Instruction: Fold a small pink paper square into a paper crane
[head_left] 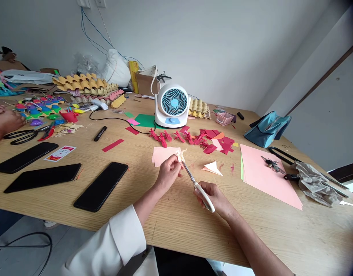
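Note:
Between the fingertips of my left hand [168,173] is a small piece of pale paper [180,155] with curled, narrow strips at its top. My right hand [212,196] grips white-handled scissors [203,194], whose blades point up and left to that paper. The blades look close together; their tips are partly hidden at the paper. Pale pink paper rectangles [162,155] lie flat just behind my left hand. A folded cream and pink paper piece [213,168] rests to the right of the blades, with small pink scraps beside it.
Behind my hands are red paper pieces [188,137] and a white fan [173,105]. Several black phones [101,186] lie at left, near black-handled scissors [24,135] and another person's hand [7,120]. Pink sheets [265,174] with keys [272,165] and a blue bag [267,128] are at right.

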`<state>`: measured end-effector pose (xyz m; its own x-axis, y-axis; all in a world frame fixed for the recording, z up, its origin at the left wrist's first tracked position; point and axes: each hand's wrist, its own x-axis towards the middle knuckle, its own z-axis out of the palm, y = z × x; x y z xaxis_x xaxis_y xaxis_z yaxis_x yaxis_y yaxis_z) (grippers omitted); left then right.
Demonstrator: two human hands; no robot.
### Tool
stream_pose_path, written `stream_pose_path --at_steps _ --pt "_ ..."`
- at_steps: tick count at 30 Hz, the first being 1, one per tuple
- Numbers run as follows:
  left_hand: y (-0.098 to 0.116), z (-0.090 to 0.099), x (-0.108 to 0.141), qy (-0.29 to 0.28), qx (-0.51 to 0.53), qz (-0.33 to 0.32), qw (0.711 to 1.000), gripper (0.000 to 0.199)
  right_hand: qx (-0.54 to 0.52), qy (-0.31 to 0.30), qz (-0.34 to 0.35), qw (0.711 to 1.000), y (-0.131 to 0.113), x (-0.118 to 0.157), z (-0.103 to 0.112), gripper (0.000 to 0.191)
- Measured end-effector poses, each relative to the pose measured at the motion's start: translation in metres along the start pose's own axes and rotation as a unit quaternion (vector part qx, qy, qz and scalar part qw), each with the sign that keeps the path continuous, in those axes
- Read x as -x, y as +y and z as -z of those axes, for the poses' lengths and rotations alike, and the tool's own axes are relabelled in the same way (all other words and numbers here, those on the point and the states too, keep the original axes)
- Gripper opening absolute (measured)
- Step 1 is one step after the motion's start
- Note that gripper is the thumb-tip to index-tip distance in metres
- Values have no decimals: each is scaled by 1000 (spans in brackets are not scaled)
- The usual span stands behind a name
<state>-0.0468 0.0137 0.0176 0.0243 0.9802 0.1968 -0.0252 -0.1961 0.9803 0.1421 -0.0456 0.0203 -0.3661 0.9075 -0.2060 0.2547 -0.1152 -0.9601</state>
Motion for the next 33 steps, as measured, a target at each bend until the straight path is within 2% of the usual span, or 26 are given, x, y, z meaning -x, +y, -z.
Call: stream_pose_path --at_steps 10,33 --pt "3 0 1 -2 4 -5 1000 12 -1 -3 8 1000 7 0 1 47" --pt "3 1 0 -17 12 -12 1000 11 13 -13 -6 1000 -4 2 4 51"
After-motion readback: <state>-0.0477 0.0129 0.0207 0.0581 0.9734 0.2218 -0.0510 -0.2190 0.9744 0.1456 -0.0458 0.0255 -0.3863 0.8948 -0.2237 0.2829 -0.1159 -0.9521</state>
